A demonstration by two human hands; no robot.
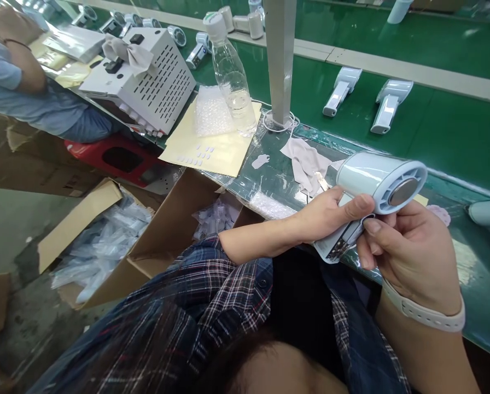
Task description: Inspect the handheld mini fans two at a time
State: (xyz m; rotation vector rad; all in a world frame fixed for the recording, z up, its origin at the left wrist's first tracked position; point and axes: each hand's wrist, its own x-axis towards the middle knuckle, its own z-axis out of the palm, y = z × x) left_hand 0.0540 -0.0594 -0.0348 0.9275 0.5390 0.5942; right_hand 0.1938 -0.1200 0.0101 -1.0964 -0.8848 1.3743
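Observation:
A light blue handheld fan [363,175] is held up over the near edge of the bench, its round head turned to the right and its handle slanting down. One side of the handle is open and shows dark inner parts [342,241]. My left hand [327,216] is closed around the neck of the fan, thumb just under the head. At the other side my right hand [413,251] has thumb and fingers bent against the fan where head and handle meet; whether a small part sits in that pinch is hidden.
A grey cloth [304,161] lies beyond my hands. Two more fans [386,106] rest on the green belt. A post [281,60], a plastic bottle [232,76], a yellow sheet [228,158] and a vented metal box [146,76] stand leftward. Cartons [167,235] sit below. A co-worker [35,98] is far left.

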